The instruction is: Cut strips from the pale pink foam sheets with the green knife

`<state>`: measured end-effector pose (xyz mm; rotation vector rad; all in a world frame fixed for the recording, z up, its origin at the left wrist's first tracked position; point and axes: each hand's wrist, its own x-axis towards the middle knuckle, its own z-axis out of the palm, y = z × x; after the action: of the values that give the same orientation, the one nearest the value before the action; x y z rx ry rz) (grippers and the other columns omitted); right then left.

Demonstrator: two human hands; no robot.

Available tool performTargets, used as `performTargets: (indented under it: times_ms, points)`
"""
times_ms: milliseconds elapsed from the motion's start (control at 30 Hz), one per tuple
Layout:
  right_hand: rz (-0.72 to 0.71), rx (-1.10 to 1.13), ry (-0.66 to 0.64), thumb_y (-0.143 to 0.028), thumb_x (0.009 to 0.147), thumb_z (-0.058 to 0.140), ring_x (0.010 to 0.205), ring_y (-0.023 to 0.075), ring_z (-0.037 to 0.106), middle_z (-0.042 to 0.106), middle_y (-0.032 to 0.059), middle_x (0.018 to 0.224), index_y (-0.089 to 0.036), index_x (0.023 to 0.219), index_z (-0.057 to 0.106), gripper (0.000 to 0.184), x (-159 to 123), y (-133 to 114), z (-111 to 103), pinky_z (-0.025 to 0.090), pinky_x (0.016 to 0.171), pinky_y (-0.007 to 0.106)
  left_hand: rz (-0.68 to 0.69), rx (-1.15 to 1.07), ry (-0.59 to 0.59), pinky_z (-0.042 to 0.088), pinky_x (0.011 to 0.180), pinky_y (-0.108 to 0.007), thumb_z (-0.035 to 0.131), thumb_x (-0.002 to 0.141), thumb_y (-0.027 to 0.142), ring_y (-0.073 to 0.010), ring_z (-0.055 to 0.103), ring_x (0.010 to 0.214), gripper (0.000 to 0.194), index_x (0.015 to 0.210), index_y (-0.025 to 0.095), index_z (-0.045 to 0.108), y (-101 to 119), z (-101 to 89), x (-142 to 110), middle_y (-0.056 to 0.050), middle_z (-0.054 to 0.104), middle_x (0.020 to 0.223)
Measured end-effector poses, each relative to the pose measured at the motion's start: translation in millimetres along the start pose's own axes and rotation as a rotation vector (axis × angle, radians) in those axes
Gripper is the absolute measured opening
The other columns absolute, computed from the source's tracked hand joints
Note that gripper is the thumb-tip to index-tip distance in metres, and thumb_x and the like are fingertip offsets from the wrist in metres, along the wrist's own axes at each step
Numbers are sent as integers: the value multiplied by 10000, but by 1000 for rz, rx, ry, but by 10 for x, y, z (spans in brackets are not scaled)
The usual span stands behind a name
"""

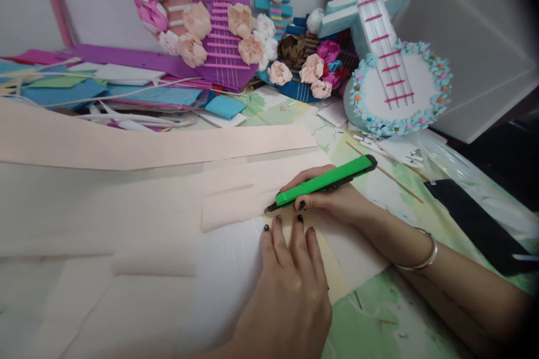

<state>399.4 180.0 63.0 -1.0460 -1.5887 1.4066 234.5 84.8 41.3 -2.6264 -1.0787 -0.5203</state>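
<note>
My right hand (337, 199) grips a green box cutter (324, 181) with a black end, its blade angled down to the left. The blade tip meets the edge of a pale peach sheet (229, 196). Fingers spread, my left hand (295, 286) lies flat just below the blade, over a white sheet (227, 252) and a pale yellow piece (337, 275). More large pale sheets (84, 202) spread out to the left. A long peach strip (168, 146) runs across behind them.
Paper-flower-decorated model instruments stand at the back: a purple one (223, 56) and a light blue one (400, 84). Coloured foam sheets (155, 95) and white cords pile up at the back left. A thin wooden stick (400, 183) and a black strip (475, 224) lie right.
</note>
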Motion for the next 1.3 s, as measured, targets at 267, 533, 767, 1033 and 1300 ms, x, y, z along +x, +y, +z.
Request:
performTargets:
  times_ms: [267,533,767,1033,1300]
  points:
    - [-46,28,-4,-307,681,815,853,188,698,748,72,916,-132,908,729,300,-6,41,19,556,785,294,208,29,-230,567,832,-484,647,830,290,-431,617,1086,492,1235,13,615,-239,-238,181,-287,604,1221]
    - [-61,102,-50,-329,708,796,874,168,673,733,59,922,-127,916,707,303,4,74,16,545,789,272,230,-9,-514,553,853,-478,643,857,332,-455,523,1203,621,1371,26,480,-299,-293,263,-278,544,1318]
    - [-71,137,-36,-321,723,784,881,166,667,722,44,934,-152,915,713,266,-8,84,25,535,801,273,230,-23,-530,521,892,-513,635,863,338,-475,484,1235,642,1377,-5,460,-282,-304,252,-306,509,1340]
    - [-26,78,83,-311,714,789,805,166,670,729,57,880,-140,879,722,247,-52,36,57,542,732,279,168,3,-371,497,939,-518,564,834,608,-475,460,1256,785,1319,-8,532,-195,-247,157,-332,468,1354]
    - [-56,50,78,-276,698,805,816,166,678,738,63,886,-138,879,733,238,-46,49,28,545,762,280,129,-51,-258,517,898,-547,624,779,587,-490,511,1197,774,1268,-11,579,-167,-251,119,-331,527,1293]
